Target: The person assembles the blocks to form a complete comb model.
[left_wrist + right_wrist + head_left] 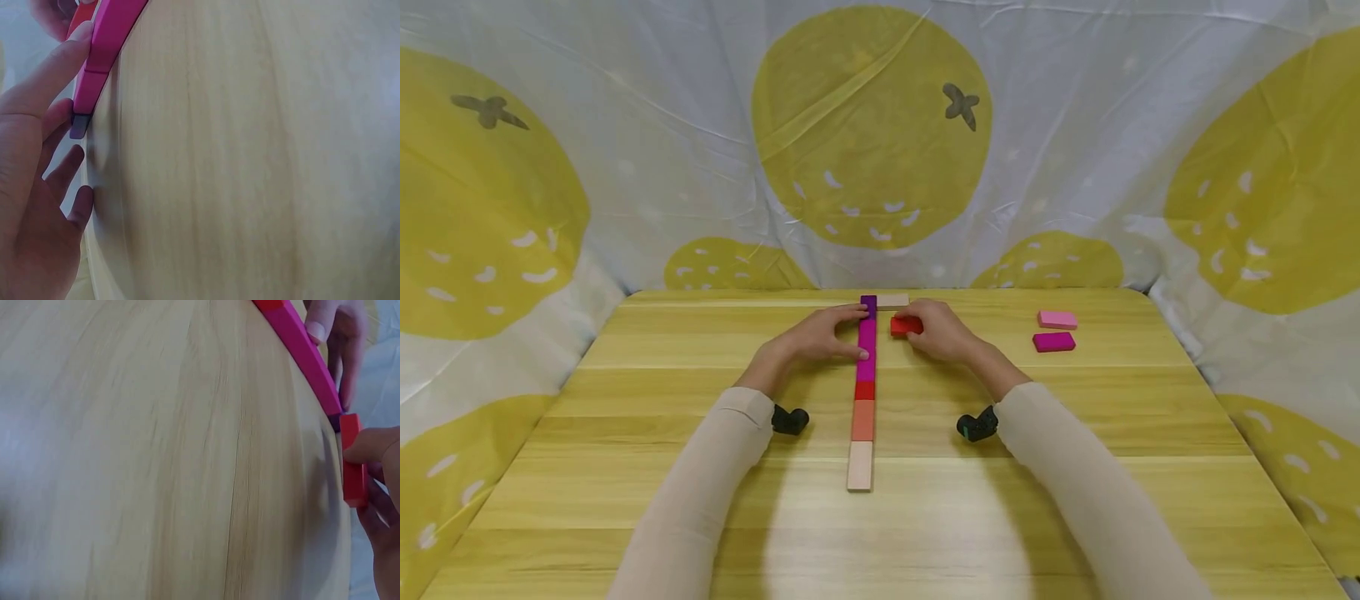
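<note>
A straight row of wooden blocks runs along the table, with a purple block (pixel 868 300) at the far end. Nearer come magenta blocks (pixel 867 337), a red block (pixel 864 390), a salmon block (pixel 863 420) and a pale block (pixel 861 467). My left hand (pixel 822 335) touches the row's left side, thumb on magenta and a finger by the purple; other fingers extend loosely in the left wrist view. Right of the row, my right hand (pixel 946 332) pinches another red block (pixel 354 472) between thumb and fingers. Beyond it, a beige block (pixel 892 302) lies crosswise beside the purple one.
On the right of the wooden table (pixel 700 500) lie a pink block (pixel 1057 320) and a separate magenta block (pixel 1054 342). A white cloth (pixel 700 150) with yellow fruit prints hangs behind the far table edge and at both sides.
</note>
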Demonstrator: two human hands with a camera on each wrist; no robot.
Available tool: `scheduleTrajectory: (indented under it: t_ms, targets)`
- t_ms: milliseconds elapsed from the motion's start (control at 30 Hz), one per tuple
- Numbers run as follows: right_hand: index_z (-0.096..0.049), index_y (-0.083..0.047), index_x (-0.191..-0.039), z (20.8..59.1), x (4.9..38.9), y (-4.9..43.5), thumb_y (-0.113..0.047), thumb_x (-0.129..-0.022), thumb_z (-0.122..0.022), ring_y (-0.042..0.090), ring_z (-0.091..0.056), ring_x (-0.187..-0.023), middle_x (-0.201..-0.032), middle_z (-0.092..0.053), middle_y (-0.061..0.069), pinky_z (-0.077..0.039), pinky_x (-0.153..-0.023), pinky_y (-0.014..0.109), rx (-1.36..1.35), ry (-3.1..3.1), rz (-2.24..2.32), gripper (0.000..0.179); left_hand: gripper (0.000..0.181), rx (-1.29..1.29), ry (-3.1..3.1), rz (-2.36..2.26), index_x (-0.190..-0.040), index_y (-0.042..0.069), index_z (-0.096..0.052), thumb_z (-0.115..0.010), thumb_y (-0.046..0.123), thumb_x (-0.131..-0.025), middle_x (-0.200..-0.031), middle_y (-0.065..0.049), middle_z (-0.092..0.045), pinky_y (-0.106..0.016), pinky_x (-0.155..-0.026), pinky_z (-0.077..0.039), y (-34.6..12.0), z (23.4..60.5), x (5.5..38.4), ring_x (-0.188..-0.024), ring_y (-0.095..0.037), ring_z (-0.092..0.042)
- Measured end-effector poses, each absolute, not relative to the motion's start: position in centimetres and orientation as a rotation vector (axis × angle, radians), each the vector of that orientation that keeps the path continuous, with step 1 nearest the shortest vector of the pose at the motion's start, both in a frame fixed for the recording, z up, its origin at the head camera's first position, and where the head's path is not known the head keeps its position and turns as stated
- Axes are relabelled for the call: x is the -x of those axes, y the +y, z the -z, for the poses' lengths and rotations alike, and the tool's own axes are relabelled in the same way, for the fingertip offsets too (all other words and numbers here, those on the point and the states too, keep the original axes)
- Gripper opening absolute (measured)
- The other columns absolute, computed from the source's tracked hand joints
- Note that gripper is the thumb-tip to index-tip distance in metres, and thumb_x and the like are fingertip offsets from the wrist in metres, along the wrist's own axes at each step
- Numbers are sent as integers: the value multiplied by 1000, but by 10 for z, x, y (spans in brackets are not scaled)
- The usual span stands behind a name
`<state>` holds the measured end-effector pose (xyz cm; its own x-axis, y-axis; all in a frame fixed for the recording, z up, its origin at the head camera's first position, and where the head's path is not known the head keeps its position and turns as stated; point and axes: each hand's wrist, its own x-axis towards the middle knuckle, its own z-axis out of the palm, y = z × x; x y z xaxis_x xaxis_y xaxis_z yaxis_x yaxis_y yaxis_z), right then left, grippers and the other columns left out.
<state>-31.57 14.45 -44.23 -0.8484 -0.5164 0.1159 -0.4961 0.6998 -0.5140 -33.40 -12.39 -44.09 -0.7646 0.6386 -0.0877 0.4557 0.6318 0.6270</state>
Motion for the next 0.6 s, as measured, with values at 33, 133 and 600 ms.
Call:
scheduleTrajectory:
  t_ms: [33,133,600]
  targets:
    - [-70,-2,-130,443,317,142,-4,-95,-69,31,-60,-119,-128,-67,15,-46,-106,43,848,2864,841,36,86,-883,2554,-863,-156,6,-46,-86,37,-87,-164,-11,-36,-43,-124,-21,-124,441,334,-152,-30,-27]
    - [-70,-1,-131,444,319,135,-4,-95,-68,33,-59,-123,-129,-67,16,-44,-109,44,844,2865,819,36,86,-895,2556,-870,-156,5,-46,-86,35,-87,-164,-11,-36,-43,-124,-22,-124,443,334,-152,-30,-27]
    - [-67,-3,-137,452,328,122,-3,-98,-65,30,-57,-128,-133,-66,13,-44,-111,43,756,2883,815,39,86,-923,2549,-909,-155,3,-47,-87,34,-86,-163,-13,-38,-43,-123,-23,-126,445,336,-151,-31,-29]
